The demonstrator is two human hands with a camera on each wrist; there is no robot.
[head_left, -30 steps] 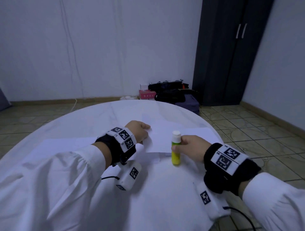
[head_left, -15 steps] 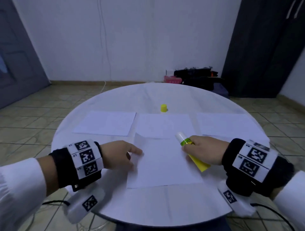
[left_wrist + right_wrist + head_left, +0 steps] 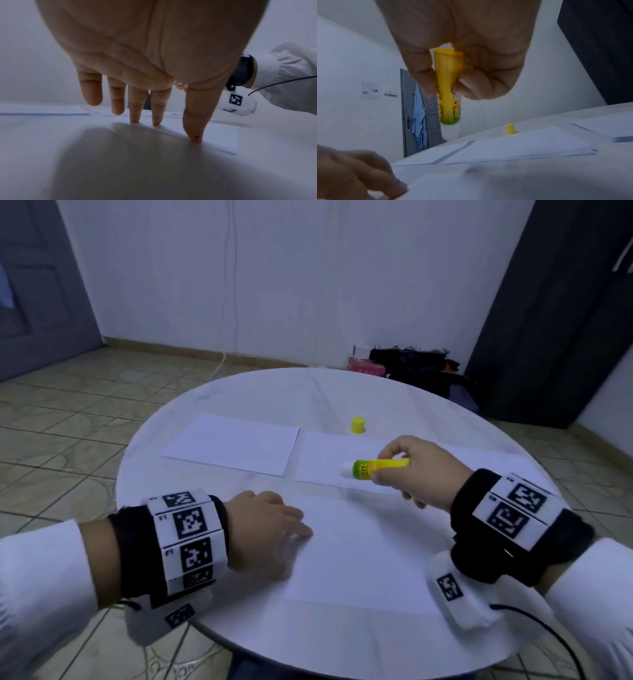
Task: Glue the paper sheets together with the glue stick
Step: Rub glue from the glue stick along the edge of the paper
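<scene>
A white paper sheet (image 3: 359,553) lies on the round table in front of me. My left hand (image 3: 270,529) rests on its left edge; straight fingertips (image 3: 156,121) press the paper edge (image 3: 214,136) down. My right hand (image 3: 421,470) holds a yellow glue stick (image 3: 380,467) lying level in the air above the sheet, its white glue end pointing left. Thumb and fingers pinch the glue stick's yellow barrel (image 3: 449,75). Its yellow cap (image 3: 358,425) stands on the table behind the sheets.
More paper lies on the white table (image 3: 239,392): a stack (image 3: 233,445) at the back left, a sheet (image 3: 325,460) in the middle and another at the right behind my right hand. Tiled floor surrounds the table; bags (image 3: 418,364) lie by the far wall.
The camera has turned left and down across the frames. My right hand lifted the glue stick and turned it level, tip to the left. My left hand stays on the sheet's left edge.
</scene>
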